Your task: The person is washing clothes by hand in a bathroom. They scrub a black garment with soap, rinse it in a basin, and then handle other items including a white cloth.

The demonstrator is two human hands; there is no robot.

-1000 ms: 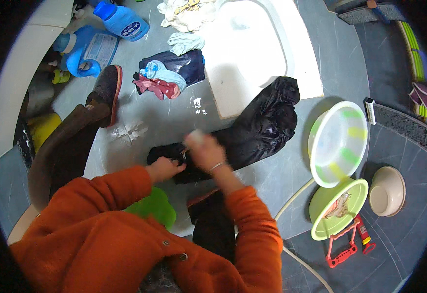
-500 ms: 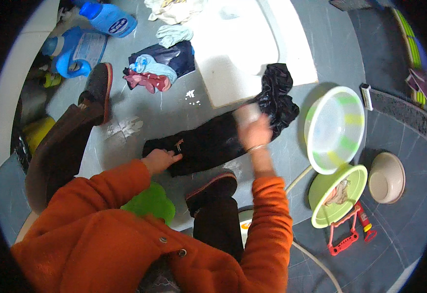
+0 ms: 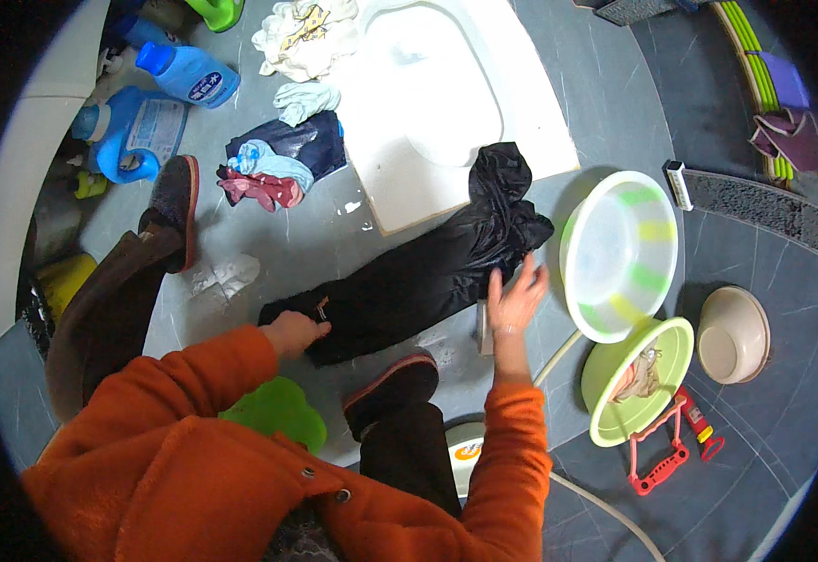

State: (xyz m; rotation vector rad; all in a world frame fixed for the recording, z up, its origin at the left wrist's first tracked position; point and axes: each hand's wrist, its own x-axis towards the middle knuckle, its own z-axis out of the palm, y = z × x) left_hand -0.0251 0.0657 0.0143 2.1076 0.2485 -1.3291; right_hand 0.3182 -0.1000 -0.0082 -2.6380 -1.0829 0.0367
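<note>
A wet black garment (image 3: 390, 281) lies stretched over the grey floor. One end is bunched up beside the white squat toilet (image 3: 465, 173), and a small light emblem sits near the other end. My left hand (image 3: 289, 333) is closed on that emblem end, thumb on the cloth. Over at the bunched end, my right hand (image 3: 515, 298) has its fingers apart at the cloth's near edge and grips nothing. A pale block (image 3: 486, 328) rests on the floor beside my right wrist; its kind is unclear, as the hand partly covers it.
To the right stand a white-and-green basin (image 3: 619, 258), a green basin (image 3: 637, 382) holding cloth, and a beige bucket (image 3: 733, 335). A hose (image 3: 605, 509) runs along the floor. Piled laundry (image 3: 282, 159) and blue bottles (image 3: 189, 75) lie at the far left. My shoe (image 3: 392, 389) is close to the garment.
My right hand has let go of the pale block, which it was moving over the garment, and has come nearer to the cloth's edge. The left hand keeps hold of the emblem end.
</note>
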